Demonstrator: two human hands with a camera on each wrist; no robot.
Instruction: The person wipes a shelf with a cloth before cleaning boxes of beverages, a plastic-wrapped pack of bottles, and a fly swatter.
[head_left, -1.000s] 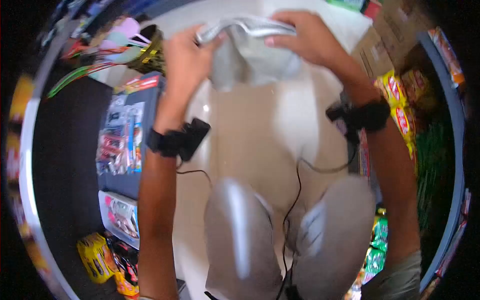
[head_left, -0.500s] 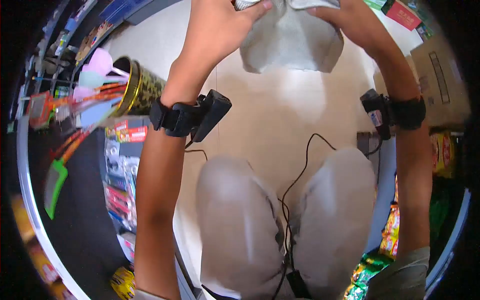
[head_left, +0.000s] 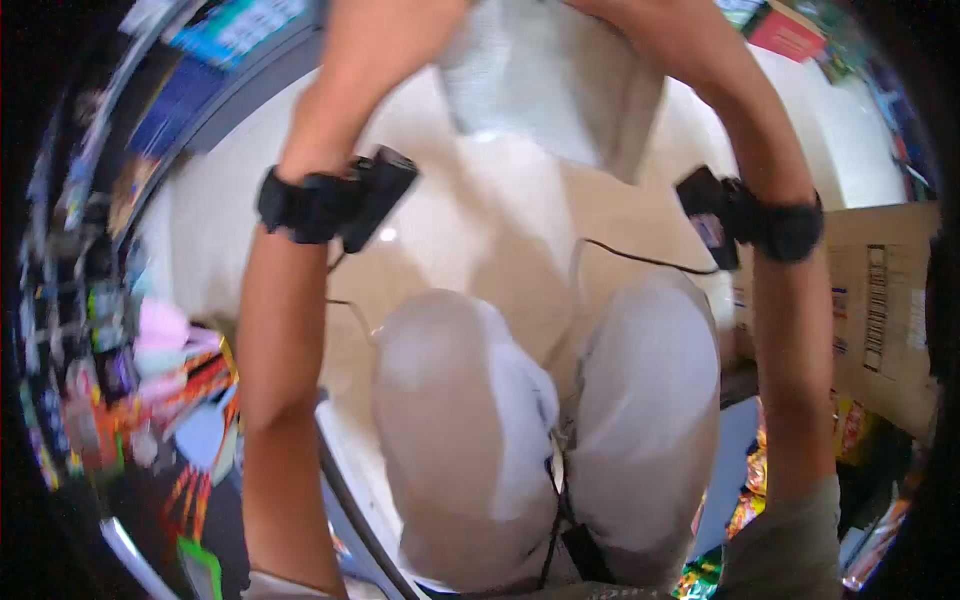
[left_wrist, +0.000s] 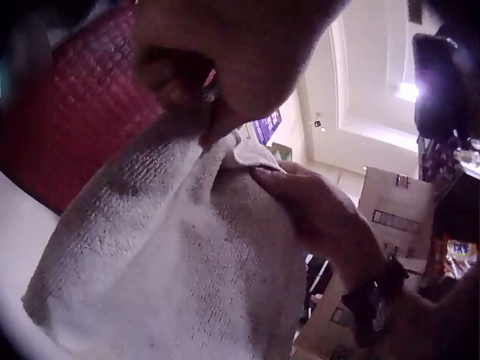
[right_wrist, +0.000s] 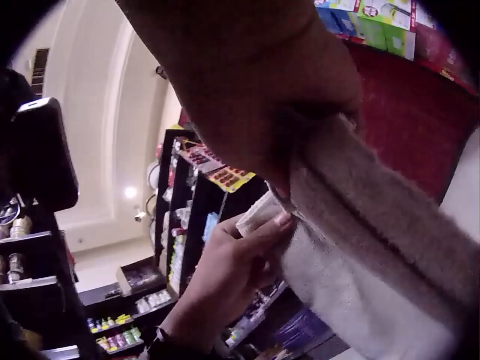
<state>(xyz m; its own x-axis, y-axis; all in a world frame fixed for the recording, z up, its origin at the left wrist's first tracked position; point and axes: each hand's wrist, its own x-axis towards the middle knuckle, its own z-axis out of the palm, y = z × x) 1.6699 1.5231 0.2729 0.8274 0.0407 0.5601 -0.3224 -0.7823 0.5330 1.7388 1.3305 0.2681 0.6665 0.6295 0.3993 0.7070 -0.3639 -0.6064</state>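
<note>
A light grey cloth (head_left: 545, 85) hangs between both hands at the top of the head view, over the pale floor. In the left wrist view, my left hand (left_wrist: 225, 52) grips the cloth (left_wrist: 172, 247) at its upper edge, and my right hand (left_wrist: 322, 214) pinches the edge a little to the right. From the right wrist view, my right hand (right_wrist: 262, 90) holds a folded part of the cloth (right_wrist: 375, 217), while my left hand (right_wrist: 229, 270) pinches a corner between thumb and fingers. In the head view the fingers of both hands are mostly cut off by the frame.
Cardboard boxes (head_left: 880, 300) stand at the right, above packaged snacks. At the left are a pink scoop (head_left: 160, 325), other utensils and shelves of goods. A black cable (head_left: 640, 258) crosses near the knees (head_left: 650, 380). A dark red surface (right_wrist: 412, 120) lies beyond the hands.
The head view has shifted, so the utensils at the left appear lower. Both hands moved up toward the top edge of the view, still gripping the cloth, which now hangs slanted.
</note>
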